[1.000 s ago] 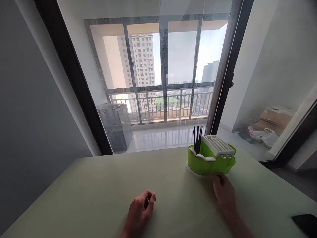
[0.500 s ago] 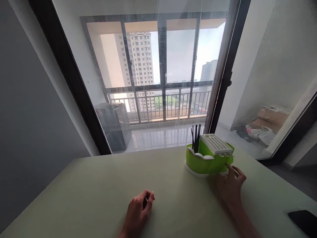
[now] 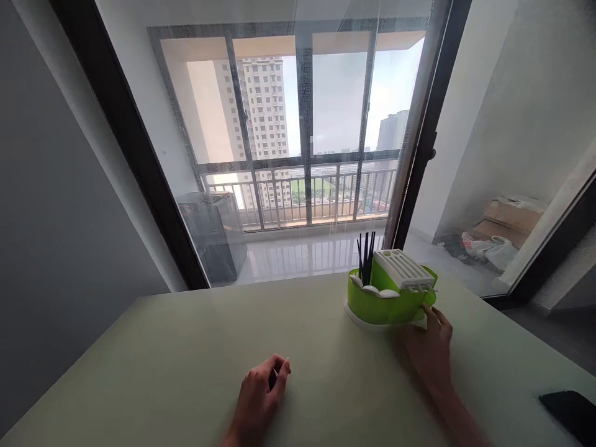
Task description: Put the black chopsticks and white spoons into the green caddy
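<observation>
My left hand (image 3: 261,390) rests on the pale table with its fingers curled and the thumb against them; I see nothing in it. To the right, my right hand (image 3: 432,349) reaches to the front right corner of a green utensil holder (image 3: 379,308). Its fingertips touch the holder's side, with the fingers bent but not wrapped round it. The holder has a white base and a slotted white knife-block top (image 3: 404,269). Several black chopsticks (image 3: 365,257) stand in its left part, with white rounded pieces (image 3: 371,290) along the front rim.
The pale table (image 3: 186,360) spreads under both hands. A black flat object (image 3: 570,410) lies at its right edge. Behind the table is a glass door with a dark frame (image 3: 421,130). Beyond the glass stand a grey appliance (image 3: 216,236), a cardboard box (image 3: 512,218) and plastic bags (image 3: 498,251).
My right hand has shifted slightly left along the holder, and its fingers are closer together. The left hand has stayed in place. The view has moved very slightly.
</observation>
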The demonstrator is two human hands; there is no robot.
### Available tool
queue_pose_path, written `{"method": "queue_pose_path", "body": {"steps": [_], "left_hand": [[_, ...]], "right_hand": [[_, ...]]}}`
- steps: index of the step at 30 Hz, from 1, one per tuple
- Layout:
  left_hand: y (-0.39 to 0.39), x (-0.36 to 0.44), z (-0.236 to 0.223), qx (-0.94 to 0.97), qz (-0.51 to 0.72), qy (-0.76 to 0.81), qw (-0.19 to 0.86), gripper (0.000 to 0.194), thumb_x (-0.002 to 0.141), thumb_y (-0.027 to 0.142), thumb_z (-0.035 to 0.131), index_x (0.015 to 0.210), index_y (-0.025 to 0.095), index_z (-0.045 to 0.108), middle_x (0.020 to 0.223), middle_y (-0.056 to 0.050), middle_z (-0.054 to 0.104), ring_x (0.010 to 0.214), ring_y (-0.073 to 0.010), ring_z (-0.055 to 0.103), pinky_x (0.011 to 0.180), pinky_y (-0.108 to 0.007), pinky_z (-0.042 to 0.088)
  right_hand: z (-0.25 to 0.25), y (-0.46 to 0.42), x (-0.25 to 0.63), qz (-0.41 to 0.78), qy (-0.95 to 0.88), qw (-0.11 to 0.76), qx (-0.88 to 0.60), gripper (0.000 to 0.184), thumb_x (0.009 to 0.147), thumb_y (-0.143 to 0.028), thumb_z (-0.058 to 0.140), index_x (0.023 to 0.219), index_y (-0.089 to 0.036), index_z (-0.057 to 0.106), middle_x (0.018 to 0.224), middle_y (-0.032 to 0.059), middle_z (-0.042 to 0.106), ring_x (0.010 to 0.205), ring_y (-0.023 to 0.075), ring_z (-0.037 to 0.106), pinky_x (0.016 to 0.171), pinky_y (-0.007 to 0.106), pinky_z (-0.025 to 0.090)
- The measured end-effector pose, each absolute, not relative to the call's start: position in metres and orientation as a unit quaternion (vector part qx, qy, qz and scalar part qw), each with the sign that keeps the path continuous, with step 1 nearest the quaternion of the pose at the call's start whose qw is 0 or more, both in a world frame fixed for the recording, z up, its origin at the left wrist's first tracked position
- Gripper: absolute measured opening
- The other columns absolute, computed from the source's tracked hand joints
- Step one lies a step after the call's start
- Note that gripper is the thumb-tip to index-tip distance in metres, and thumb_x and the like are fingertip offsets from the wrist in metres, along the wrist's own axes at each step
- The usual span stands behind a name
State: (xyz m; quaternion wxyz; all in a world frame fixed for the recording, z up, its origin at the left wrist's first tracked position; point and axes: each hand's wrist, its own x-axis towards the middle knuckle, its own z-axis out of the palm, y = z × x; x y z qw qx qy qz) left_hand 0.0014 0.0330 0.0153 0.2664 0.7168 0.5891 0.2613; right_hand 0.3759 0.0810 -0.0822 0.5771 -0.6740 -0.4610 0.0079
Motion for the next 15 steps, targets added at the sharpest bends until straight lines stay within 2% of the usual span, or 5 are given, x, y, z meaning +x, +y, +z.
{"method": "queue_pose_path", "body": {"steps": [5, 8, 15], "left_hand": [[0.033, 0.003, 0.017, 0.714, 0.262, 0.593, 0.264, 0.047, 0.098, 0.058, 0.037, 0.078, 0.022, 0.058, 0.064, 0.002, 0.05, 0.061, -0.0152, 0.044, 0.058, -0.025, 0.032], [0.033, 0.002, 0.015, 0.715, 0.257, 0.594, 0.265, 0.047, 0.098, 0.059, 0.037, 0.078, 0.022, 0.058, 0.064, 0.003, 0.048, 0.061, -0.0151, 0.043, 0.059, -0.024, 0.032], [0.035, 0.0, 0.012, 0.715, 0.25, 0.593, 0.271, 0.048, 0.097, 0.061, 0.036, 0.077, 0.022, 0.057, 0.065, 0.003, 0.047, 0.062, -0.0154, 0.043, 0.059, -0.024, 0.032]], "right_hand": [[-0.08, 0.081, 0.371, -0.01, -0.477, 0.577, -0.663, 0.062, 0.087, -0.045, 0.055, 0.142, -0.016, 0.049, 0.148, 0.0219, 0.04, 0.138, 0.0378, 0.041, 0.098, 0.051, 0.05], [-0.08, 0.081, 0.368, 0.004, -0.488, 0.569, -0.662, 0.063, 0.088, -0.046, 0.054, 0.144, -0.018, 0.047, 0.151, 0.0209, 0.042, 0.141, 0.0371, 0.039, 0.094, 0.048, 0.053], [-0.075, 0.078, 0.355, 0.036, -0.507, 0.546, -0.665, 0.062, 0.089, -0.046, 0.053, 0.146, -0.019, 0.046, 0.151, 0.0193, 0.047, 0.125, 0.0338, 0.058, 0.082, 0.042, 0.059]]}}
